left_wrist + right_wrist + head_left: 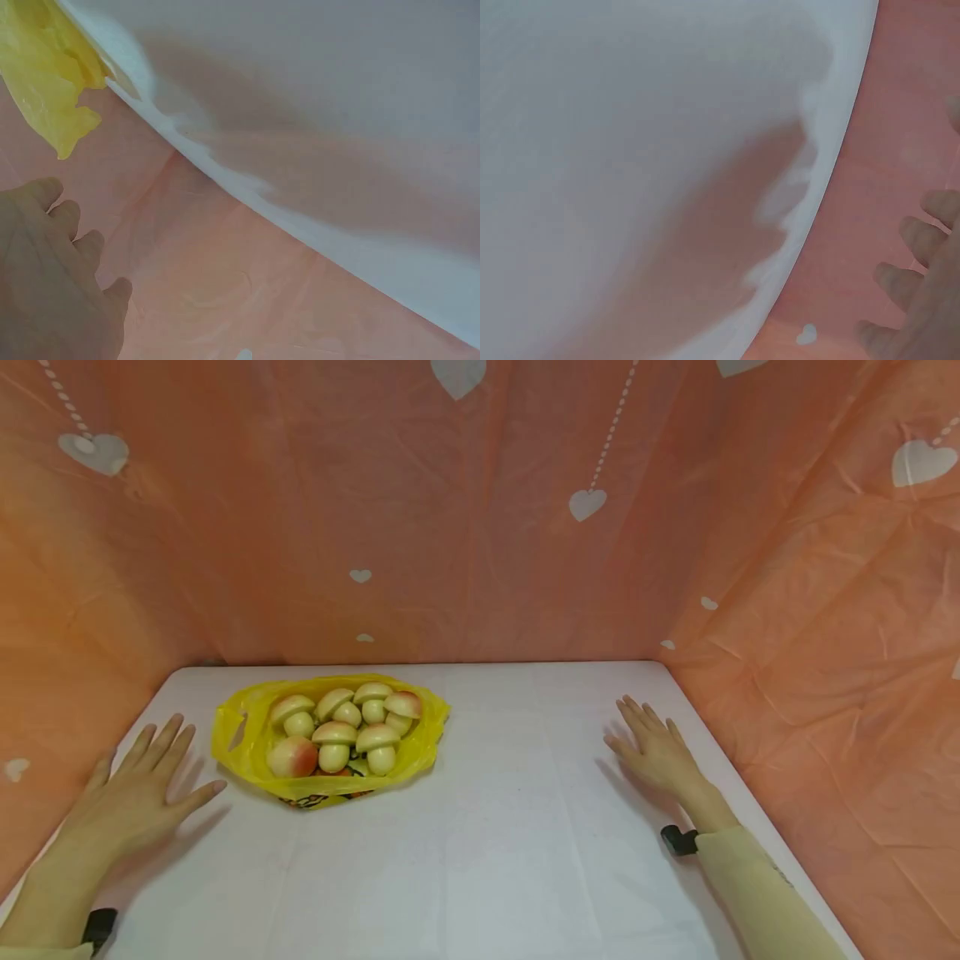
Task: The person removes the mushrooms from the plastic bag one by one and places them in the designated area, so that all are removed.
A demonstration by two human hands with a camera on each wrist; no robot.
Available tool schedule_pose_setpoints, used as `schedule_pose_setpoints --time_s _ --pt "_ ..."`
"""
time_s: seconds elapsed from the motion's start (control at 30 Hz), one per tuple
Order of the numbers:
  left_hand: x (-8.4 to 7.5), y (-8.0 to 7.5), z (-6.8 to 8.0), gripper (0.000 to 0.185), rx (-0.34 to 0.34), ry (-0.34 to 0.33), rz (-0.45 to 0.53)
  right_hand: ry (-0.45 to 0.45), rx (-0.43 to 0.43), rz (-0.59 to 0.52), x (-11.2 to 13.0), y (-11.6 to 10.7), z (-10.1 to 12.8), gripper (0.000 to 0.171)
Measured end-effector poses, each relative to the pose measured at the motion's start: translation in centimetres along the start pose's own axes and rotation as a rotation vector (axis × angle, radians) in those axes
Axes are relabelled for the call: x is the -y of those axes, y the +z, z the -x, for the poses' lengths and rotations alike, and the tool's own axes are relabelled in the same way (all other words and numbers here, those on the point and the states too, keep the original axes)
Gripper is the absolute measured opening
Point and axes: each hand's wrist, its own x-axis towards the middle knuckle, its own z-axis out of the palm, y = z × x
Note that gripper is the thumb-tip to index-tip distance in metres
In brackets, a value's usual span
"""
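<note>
Mushrooms (334, 732), toy ones w/ pale stems and pinkish caps, sit piled in 1 yellow plastic bag (232, 752); I count approx. 8, though the pile hides some, so can't be exact. Bag lies open on the white table (510, 860), toward the back-left part of it.

My left hand (138, 789) lies flat on the table just left of the bag, fingers straight and spread, thumb tip pointing at the bag's near-left edge, not touching it, holding nothing. My right hand (656, 747) rests flat too, well right of the bag, near the table's right edge, fingers extended, nothing in it.

2 hands, 1 bag, 1 table. Orange sheet (480, 527) w/ white hearts stands behind the bag and along both sides.
</note>
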Motion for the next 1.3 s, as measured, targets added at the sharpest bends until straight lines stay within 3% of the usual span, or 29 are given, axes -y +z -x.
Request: schedule_pose_setpoints --time_s 0.37,0.6,0.97,1.3 --pt "-0.8 -0.4 -1.1 0.097 -0.062 0.057 -0.018 -0.060 -0.091 -0.090 2.7 0.4 -1.4 0.073" --pt "-1.5 -0.5 -2.4 0.099 -0.054 0.089 -0.013 -0.138 -0.134 -0.119 4.5 0.9 -2.8 0.071" --pt "-2.9 -0.4 -3.9 0.097 0.006 0.133 0.005 -0.232 -0.117 -0.151 9.0 1.4 -5.2 0.073" --pt "-2.8 0.3 -4.4 0.101 0.017 0.178 0.002 -0.344 -0.070 -0.159 13.4 2.6 -7.2 0.072"
